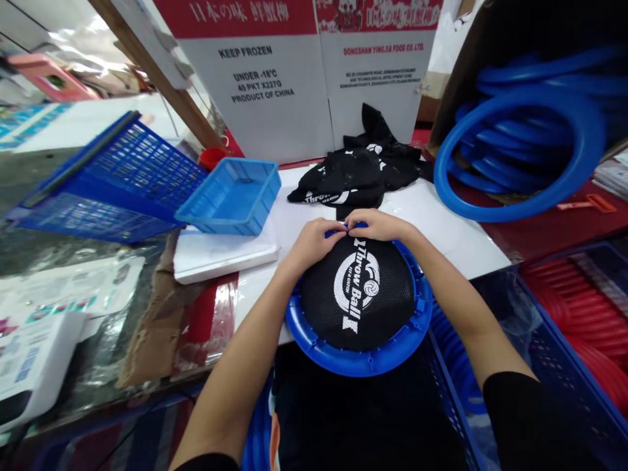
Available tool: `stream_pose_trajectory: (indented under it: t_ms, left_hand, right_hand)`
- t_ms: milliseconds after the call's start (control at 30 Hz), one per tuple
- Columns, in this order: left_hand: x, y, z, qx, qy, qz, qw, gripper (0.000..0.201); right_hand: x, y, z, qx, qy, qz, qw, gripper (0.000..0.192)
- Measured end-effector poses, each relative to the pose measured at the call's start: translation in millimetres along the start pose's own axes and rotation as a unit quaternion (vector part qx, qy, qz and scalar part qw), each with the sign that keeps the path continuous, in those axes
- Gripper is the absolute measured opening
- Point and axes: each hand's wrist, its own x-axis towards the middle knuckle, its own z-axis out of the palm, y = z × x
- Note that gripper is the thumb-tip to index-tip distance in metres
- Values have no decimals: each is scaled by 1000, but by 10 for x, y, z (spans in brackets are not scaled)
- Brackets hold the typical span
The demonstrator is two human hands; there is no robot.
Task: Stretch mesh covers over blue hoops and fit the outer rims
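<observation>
A blue plastic ring (pixel 360 362) leans at the table's front edge, against my body. Black mesh fabric (pixel 324 281) printed "Throw Ball" spans its inside. At the ring's far rim my left hand (pixel 318 241) pinches the mesh edge, fingers closed. Right beside it my right hand (pixel 375 224) is also closed at the same rim, its fingertips nearly touching the left ones. The exact bit of mesh between the fingertips is hidden. Just beyond my hands lies a pile of black printed fabric pieces (pixel 343 173).
A light blue tray (pixel 235 196) sits on white foam at the left, near a blue basket (pixel 142 163). White cartons (pixel 275 98) stand behind. At right, a box holds several blue rings (pixel 520 212); below are crates with blue and red rings (pixel 583 327).
</observation>
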Motion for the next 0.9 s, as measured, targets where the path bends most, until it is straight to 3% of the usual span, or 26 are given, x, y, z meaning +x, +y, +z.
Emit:
stream_pose_trajectory:
  t_ms: [200,467,767,900]
  left_hand:
    - [10,4,4,-48,19,-37,998,13]
    - [-12,26,35,29,18,-24,999,16]
    - [-4,40,44,122,11,-16,992,19]
    - [-13,17,11,169,-31,19,985,26]
  right_hand:
    - [36,-22,127,20,56,40,997,14]
    - [62,-63,204,11,82,76,994,10]
    - [59,-35,213,1,74,52,996,11]
    - [40,-36,230,-9,84,42,996,8]
